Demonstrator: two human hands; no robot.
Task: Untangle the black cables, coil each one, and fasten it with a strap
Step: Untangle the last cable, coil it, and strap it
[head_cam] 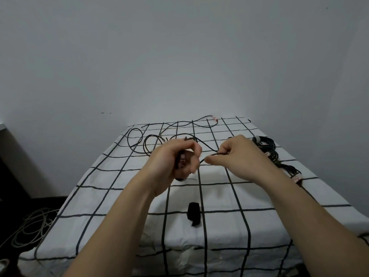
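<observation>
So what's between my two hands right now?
A short stretch of black cable runs from the left hand to the right hand, seen in the head view.

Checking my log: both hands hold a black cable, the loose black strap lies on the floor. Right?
No: the head view shows the black strap lying on the checked cloth instead. The left hand and right hand do hold the black cable.

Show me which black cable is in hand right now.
The cable running between both hands: the left hand grips part of it, the right hand pinches it. Other loose cables lie at the far edge; coiled bundles sit at the right.
</observation>
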